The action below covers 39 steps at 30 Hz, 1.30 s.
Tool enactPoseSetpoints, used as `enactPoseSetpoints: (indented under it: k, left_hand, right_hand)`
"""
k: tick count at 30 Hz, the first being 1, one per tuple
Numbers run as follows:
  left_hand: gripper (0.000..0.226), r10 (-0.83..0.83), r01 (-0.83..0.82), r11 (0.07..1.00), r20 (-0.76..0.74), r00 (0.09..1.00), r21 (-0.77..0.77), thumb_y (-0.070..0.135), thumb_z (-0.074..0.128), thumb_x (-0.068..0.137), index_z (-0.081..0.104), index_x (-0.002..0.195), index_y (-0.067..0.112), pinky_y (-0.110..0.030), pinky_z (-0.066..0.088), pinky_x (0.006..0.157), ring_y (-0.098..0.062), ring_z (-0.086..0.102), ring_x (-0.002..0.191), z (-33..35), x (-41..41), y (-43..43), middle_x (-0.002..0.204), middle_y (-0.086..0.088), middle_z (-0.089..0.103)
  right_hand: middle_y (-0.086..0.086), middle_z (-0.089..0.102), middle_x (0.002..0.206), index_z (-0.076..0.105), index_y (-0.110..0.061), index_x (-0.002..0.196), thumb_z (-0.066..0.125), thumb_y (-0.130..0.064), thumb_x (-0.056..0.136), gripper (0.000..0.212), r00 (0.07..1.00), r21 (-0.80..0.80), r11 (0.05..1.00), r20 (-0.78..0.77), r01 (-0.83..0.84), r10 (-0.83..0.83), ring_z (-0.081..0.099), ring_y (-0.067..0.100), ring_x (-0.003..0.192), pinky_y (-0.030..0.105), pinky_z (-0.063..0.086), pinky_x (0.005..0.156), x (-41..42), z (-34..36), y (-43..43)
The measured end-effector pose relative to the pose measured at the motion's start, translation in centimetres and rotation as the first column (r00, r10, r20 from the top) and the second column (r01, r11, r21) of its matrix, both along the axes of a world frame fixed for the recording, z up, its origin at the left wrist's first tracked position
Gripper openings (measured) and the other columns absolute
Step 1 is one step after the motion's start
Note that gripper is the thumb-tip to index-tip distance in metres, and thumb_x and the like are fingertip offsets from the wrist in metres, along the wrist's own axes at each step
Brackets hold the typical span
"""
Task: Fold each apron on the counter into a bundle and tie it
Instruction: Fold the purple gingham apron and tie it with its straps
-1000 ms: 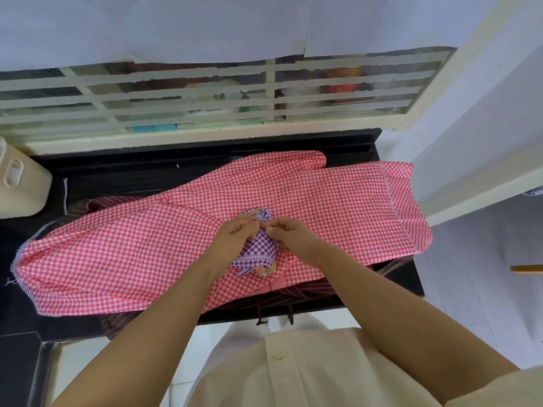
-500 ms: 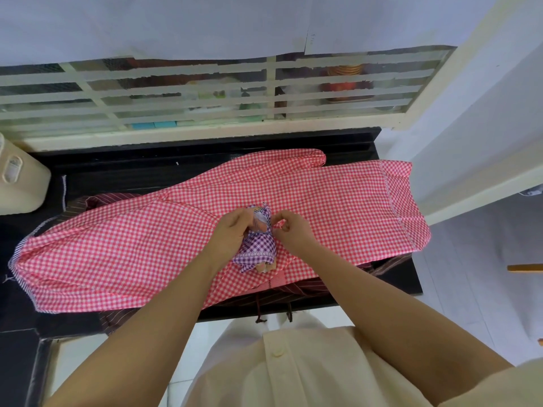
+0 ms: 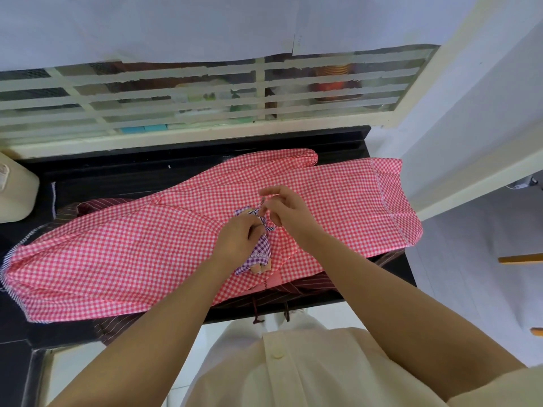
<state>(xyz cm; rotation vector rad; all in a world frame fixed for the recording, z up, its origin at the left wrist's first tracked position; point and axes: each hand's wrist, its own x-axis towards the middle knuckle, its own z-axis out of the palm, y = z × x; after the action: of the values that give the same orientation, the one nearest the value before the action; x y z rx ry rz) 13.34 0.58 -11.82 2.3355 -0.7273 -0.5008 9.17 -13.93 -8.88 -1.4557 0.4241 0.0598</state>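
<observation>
Tying step in hand: your left hand [image 3: 238,239] grips the purple checked bundle [image 3: 261,251] over the pink apron [image 3: 117,254], which lies spread on the worktop [image 3: 117,177]. Your right hand [image 3: 289,214] pinches the tie end [image 3: 261,206] between thumb and fingertips. The next move likely calls for a firm pull to close the knot without loosening the folds.

I read no text, label, brand or number anywhere. Containers [image 3: 338,83] behind window grille [image 3: 176,92]: too blurred to read. Pale tub [image 3: 14,195] at left: marking illegible.
</observation>
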Motion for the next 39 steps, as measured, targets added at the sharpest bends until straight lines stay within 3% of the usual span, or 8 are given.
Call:
enactPoseSetpoints:
  k: [6, 12, 15, 18, 21, 24, 34, 39]
  left_hand:
    - [0.010, -0.031, 0.031, 0.999, 0.006, 0.999, 0.007, 0.015, 0.048, 0.100, 0.054, 0.091, 0.016, -0.023, 0.034, 0.061, -0.009, 0.047, 0.072, -0.5, 0.0, 0.0, 0.083, 0.005, 0.052]
    - [0.013, -0.008, 0.008, 1.000, -0.054, 0.998, 0.005, 0.019, 0.041, 0.103, 0.051, 0.097, 0.013, -0.032, 0.044, 0.065, -0.015, 0.052, 0.076, -0.5, 0.1, 0.4, 0.088, -0.001, 0.056]
    - [0.016, -0.022, 0.022, 1.000, -0.069, 0.997, 0.003, 0.021, 0.039, 0.104, 0.046, 0.091, 0.015, -0.031, 0.039, 0.062, -0.013, 0.046, 0.069, 0.0, 0.1, 0.4, 0.080, 0.000, 0.052]
    - [0.016, -0.032, 0.030, 0.999, -0.104, 0.994, -0.020, 0.020, 0.039, 0.104, 0.044, 0.089, 0.016, -0.034, 0.040, 0.062, -0.013, 0.045, 0.066, 0.4, 0.2, 0.3, 0.076, 0.000, 0.050]
    - [0.015, -0.016, 0.015, 1.000, -0.123, 0.992, -0.004, 0.021, 0.040, 0.104, 0.044, 0.090, 0.017, -0.034, 0.040, 0.060, -0.013, 0.046, 0.066, 0.3, 0.4, 0.1, 0.076, 0.000, 0.052]
    - [0.013, -0.019, 0.021, 1.000, -0.117, 0.993, 0.013, 0.019, 0.040, 0.104, 0.045, 0.093, 0.016, -0.028, 0.035, 0.057, -0.012, 0.045, 0.064, 0.2, 0.4, 0.1, 0.076, 0.003, 0.050]
    - [0.013, -0.015, 0.015, 1.000, -0.136, 0.991, -0.003, 0.017, 0.044, 0.103, 0.045, 0.091, 0.012, -0.034, 0.036, 0.056, -0.018, 0.046, 0.062, 0.1, 0.5, 0.1, 0.073, -0.004, 0.052]
    - [0.013, 0.006, -0.009, 1.000, -0.151, 0.989, -0.024, 0.016, 0.048, 0.101, 0.048, 0.089, 0.013, -0.022, 0.033, 0.056, -0.011, 0.043, 0.062, 0.2, 0.7, 0.0, 0.072, 0.004, 0.049]
  right_hand:
    - [0.009, 0.064, 0.111, 0.056, -0.007, 0.118, 0.053, 0.006, 0.088, 0.033, 0.975, -0.206, 0.967, -0.193, -0.152, 0.112, 0.065, 0.016, 0.073, 0.025, 0.055, 0.068, -1.2, -1.9, 0.5]
    - [0.006, 0.065, 0.103, 0.054, -0.015, 0.119, 0.070, -0.006, 0.083, 0.041, 0.977, -0.235, 0.966, -0.203, -0.111, 0.062, 0.068, 0.028, 0.091, 0.042, 0.059, 0.081, -1.2, -2.8, 0.5]
    - [0.000, 0.063, 0.103, 0.053, -0.017, 0.115, 0.067, -0.006, 0.088, 0.033, 0.952, -0.253, 0.949, -0.191, 0.187, -0.239, 0.067, 0.019, 0.080, 0.029, 0.058, 0.069, -1.1, -2.6, 0.6]
    - [-0.003, 0.061, 0.090, 0.058, -0.015, 0.098, 0.060, -0.004, 0.090, 0.014, 0.844, -0.348, 0.799, -0.040, 0.490, -0.535, 0.058, 0.011, 0.072, 0.026, 0.052, 0.068, -1.2, -2.3, -0.1]
    - [-0.001, 0.064, 0.083, 0.062, -0.016, 0.087, 0.063, -0.006, 0.090, 0.011, 0.976, -0.314, 0.938, -0.103, 0.150, -0.191, 0.059, 0.010, 0.063, 0.021, 0.050, 0.059, -1.1, -2.3, -0.4]
    - [0.006, 0.070, 0.088, 0.069, -0.009, 0.094, 0.069, -0.004, 0.086, 0.010, 0.984, -0.309, 0.946, -0.172, -0.098, 0.046, 0.069, 0.018, 0.070, 0.024, 0.058, 0.063, -1.0, -2.7, 0.3]
    - [-0.006, 0.059, 0.081, 0.070, -0.007, 0.101, 0.054, -0.007, 0.095, 0.017, 0.932, -0.622, 0.697, -0.287, -0.357, 0.221, 0.052, 0.007, 0.071, 0.020, 0.041, 0.067, 0.4, -2.9, -0.5]
    - [-0.005, 0.062, 0.086, 0.069, -0.009, 0.101, 0.062, -0.009, 0.089, 0.013, 0.962, -0.599, 0.755, -0.204, -0.267, 0.179, 0.054, 0.004, 0.070, 0.014, 0.043, 0.065, -0.4, -3.1, 0.1]
